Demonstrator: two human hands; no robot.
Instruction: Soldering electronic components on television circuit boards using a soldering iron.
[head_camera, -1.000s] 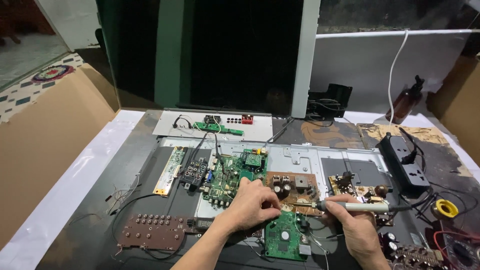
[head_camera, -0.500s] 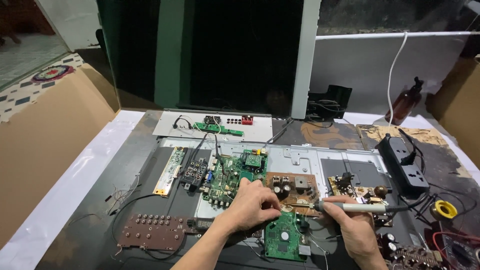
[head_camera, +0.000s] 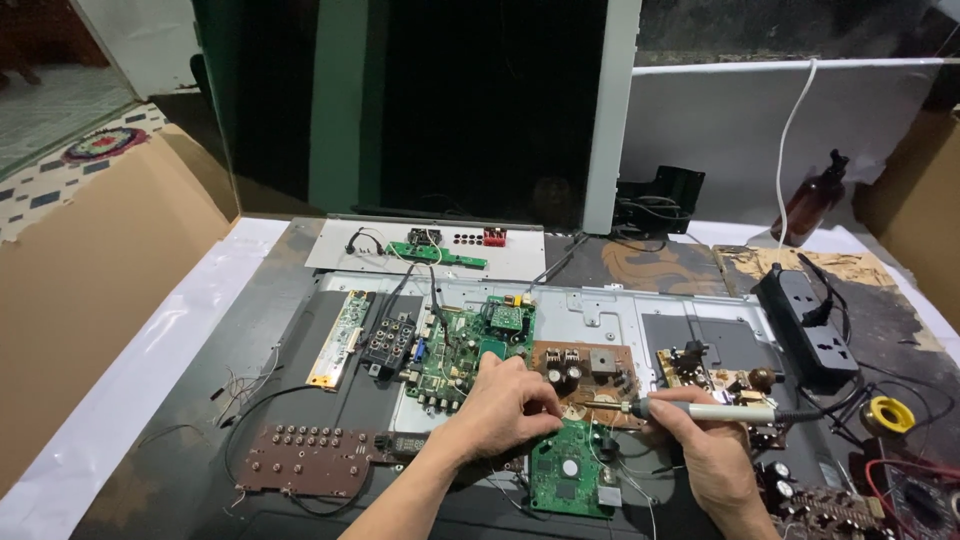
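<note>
My left hand (head_camera: 505, 408) rests with curled fingers over the join between a green circuit board (head_camera: 468, 352) and a brown circuit board (head_camera: 585, 372), fingertips pinched at the brown board's near edge; what it pinches is hidden. My right hand (head_camera: 708, 458) grips a soldering iron (head_camera: 705, 411) held level, tip pointing left at the brown board's near edge close to my left fingertips. A small green round-marked board (head_camera: 565, 480) lies just below both hands.
A metal chassis plate (head_camera: 690, 325) carries the boards. A brown button board (head_camera: 310, 462) lies at the near left, a black power strip (head_camera: 805, 320) and a yellow solder reel (head_camera: 887, 414) at the right. A dark screen panel (head_camera: 450, 110) stands behind, cardboard (head_camera: 90, 290) on the left.
The soldering iron has dropped slightly and levelled, its tip staying at the brown board's near edge. My left hand has barely shifted.
</note>
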